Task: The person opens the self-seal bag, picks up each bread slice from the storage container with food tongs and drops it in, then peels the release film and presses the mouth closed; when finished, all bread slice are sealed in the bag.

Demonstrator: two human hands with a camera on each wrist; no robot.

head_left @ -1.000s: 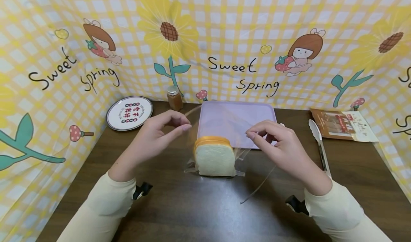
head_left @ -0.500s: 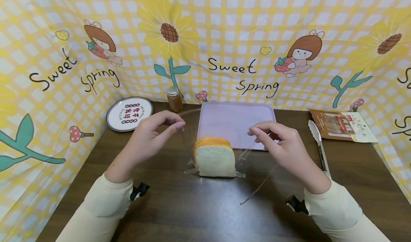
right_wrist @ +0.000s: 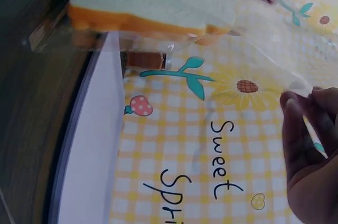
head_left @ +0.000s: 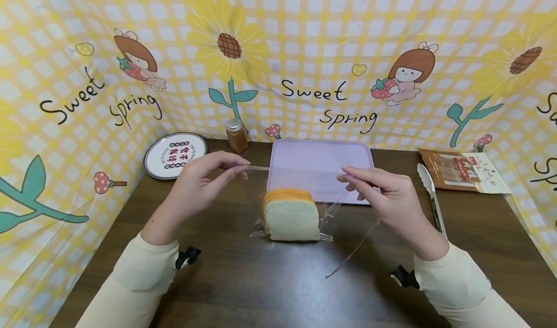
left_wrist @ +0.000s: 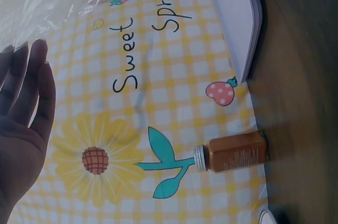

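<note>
Slices of bread (head_left: 292, 219) with orange-yellow crust stand upright inside a clear plastic bag (right_wrist: 259, 34) on the dark wooden table. Thumb and fingers of my left hand (head_left: 196, 185) pinch the left end of the bag's top edge. At the other end, my right hand (head_left: 387, 195) pinches the same edge, which runs nearly straight between the hands above the bread. In the right wrist view, the film reaches the right fingertips (right_wrist: 290, 97). A thin, bent brown tie (head_left: 359, 246) lies on the table below the right hand.
Behind the bread lies a lilac tray (head_left: 319, 154). A spice jar (head_left: 237, 137) and a white plate (head_left: 174, 156) stand at the back left. Tongs (head_left: 435, 202) and a brown food packet (head_left: 463, 171) lie at the right. A checked cloth (head_left: 300, 37) hangs behind.
The hands have moved slightly apart. The bag's upper edge, bowed and spread before, is now drawn nearly straight between them. The bread stays in place.
</note>
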